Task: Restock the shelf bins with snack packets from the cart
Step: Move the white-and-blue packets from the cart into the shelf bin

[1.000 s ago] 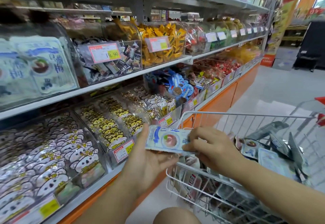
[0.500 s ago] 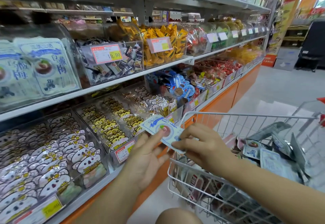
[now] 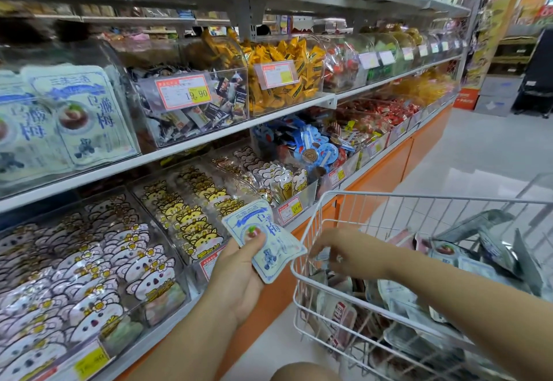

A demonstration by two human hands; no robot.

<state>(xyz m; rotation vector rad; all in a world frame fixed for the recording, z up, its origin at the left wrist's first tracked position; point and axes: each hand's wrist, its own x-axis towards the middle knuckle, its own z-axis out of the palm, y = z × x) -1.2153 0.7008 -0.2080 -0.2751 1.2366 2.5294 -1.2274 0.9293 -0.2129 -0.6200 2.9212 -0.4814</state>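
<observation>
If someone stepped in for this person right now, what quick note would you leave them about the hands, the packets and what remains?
Left hand: grips one white-and-blue packet, held up beside the cart.
Right hand: fingers curled over the cart's near corner; whether it holds anything cannot be told.
Cart: many more packets lie inside.
Matching bin: middle shelf, far left, showing the same packets.
Done: one packet is out of the cart.
Left: put it in that bin, then shelve the rest.
</observation>
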